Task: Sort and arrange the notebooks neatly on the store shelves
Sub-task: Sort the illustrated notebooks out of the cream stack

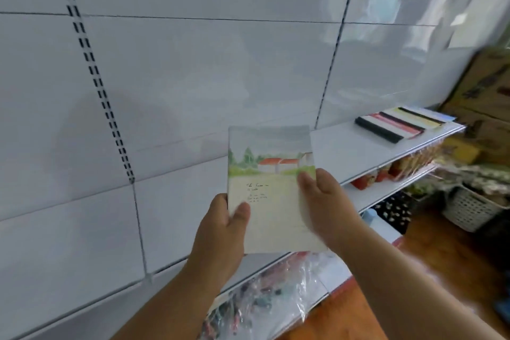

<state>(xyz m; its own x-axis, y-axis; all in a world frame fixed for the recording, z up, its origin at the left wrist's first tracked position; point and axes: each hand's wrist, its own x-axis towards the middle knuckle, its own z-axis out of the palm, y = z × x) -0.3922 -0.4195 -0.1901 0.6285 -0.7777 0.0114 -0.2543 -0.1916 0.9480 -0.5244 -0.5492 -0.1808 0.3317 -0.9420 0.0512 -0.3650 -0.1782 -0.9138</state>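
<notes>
both hands, left hand [220,225] and right hand [321,199], pinched the landscape-cover notebook [271,188] by its edges (probably squaring it) above the white shelf [345,146].

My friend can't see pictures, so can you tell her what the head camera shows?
Two hands hold up a notebook with a painted house on its cover, the left hand at its left edge and the right hand at its right edge. Behind it, on a white shelf, more notebooks lie in a row.

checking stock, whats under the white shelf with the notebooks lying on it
Under the white metal shelf sit lower shelves with red packaged goods and clear plastic bags; the hands and the painted-cover notebook hide some.
</notes>
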